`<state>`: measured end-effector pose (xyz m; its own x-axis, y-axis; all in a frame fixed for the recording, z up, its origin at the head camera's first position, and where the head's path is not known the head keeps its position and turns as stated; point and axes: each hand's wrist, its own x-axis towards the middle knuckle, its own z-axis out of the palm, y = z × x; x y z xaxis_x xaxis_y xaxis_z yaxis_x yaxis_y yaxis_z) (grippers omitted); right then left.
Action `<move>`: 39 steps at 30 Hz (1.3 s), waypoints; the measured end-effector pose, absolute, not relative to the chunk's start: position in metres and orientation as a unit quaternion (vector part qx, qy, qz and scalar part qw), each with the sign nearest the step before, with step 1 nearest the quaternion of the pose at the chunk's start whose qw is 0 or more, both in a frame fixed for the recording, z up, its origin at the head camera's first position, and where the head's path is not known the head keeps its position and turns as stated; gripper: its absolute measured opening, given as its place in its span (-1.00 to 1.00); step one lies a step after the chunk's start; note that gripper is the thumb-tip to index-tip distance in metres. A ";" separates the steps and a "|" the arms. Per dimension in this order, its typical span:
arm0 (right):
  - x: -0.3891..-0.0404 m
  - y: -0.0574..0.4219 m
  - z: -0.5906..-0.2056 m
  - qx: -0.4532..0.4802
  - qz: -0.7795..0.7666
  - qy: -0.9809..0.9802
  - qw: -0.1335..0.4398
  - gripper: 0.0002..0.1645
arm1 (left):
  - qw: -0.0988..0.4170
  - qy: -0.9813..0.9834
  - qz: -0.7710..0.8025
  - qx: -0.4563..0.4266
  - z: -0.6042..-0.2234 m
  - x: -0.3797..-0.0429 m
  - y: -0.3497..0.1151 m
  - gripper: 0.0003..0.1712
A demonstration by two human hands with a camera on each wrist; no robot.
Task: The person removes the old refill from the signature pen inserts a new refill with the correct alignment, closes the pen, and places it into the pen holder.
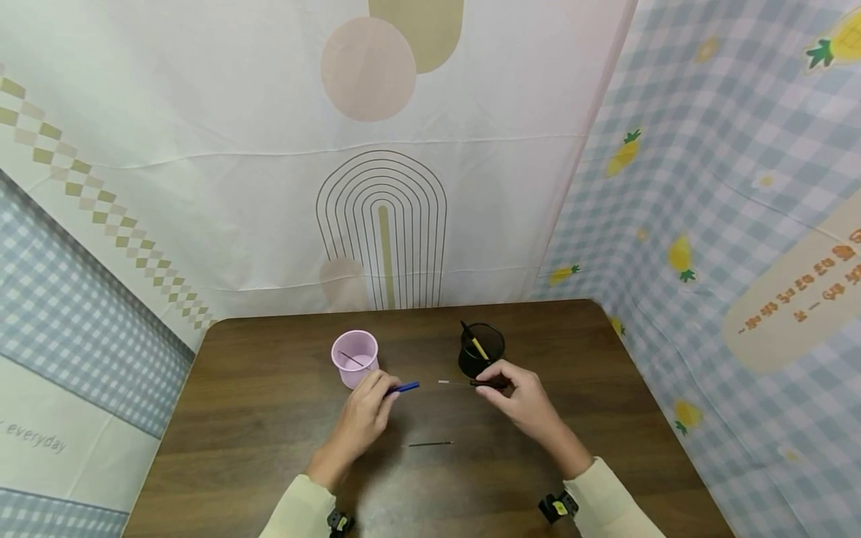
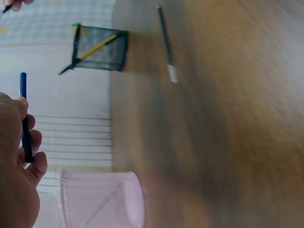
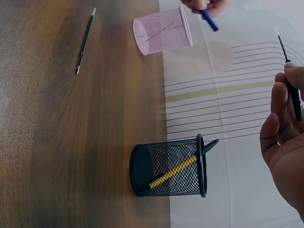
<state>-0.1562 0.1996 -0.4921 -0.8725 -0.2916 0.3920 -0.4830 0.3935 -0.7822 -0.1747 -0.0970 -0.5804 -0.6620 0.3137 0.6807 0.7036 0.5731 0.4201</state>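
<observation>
Pale sleeves point(image 1: 296, 508) sit nearest us, then a thin refill point(image 1: 430, 444) on our worktop point(image 1: 255, 418). Past it, our left hand point(image 1: 363, 411) pinches a blue pen point(image 1: 406, 387) and our right hand point(image 1: 521, 396) a black pen point(image 1: 480, 383); farther stand a pink cup point(image 1: 351, 377) and a black cup point(image 1: 471, 366) holding a yellow pen point(image 1: 480, 348).

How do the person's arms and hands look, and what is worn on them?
Both the left hand and the right hand are ungloved. Pale yellow fabric sleeves stop short of both hands. Beside each sits a small boxy black device with a yellow-green mark.
</observation>
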 end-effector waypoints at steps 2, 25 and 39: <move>-0.156 0.200 -0.492 0.235 0.499 -0.829 0.096 -0.78 | 0.283 -0.836 -0.356 -0.307 -0.574 -0.174 -0.095 -0.82; -0.163 0.200 -0.504 0.253 0.467 -0.839 0.121 -0.72 | 0.294 -0.791 -0.423 -0.329 -0.541 -0.165 -0.083 -0.79; -0.167 0.205 -0.509 0.279 0.473 -0.828 0.116 -0.73 | 0.319 -0.777 -0.407 -0.359 -0.527 -0.161 -0.076 -0.89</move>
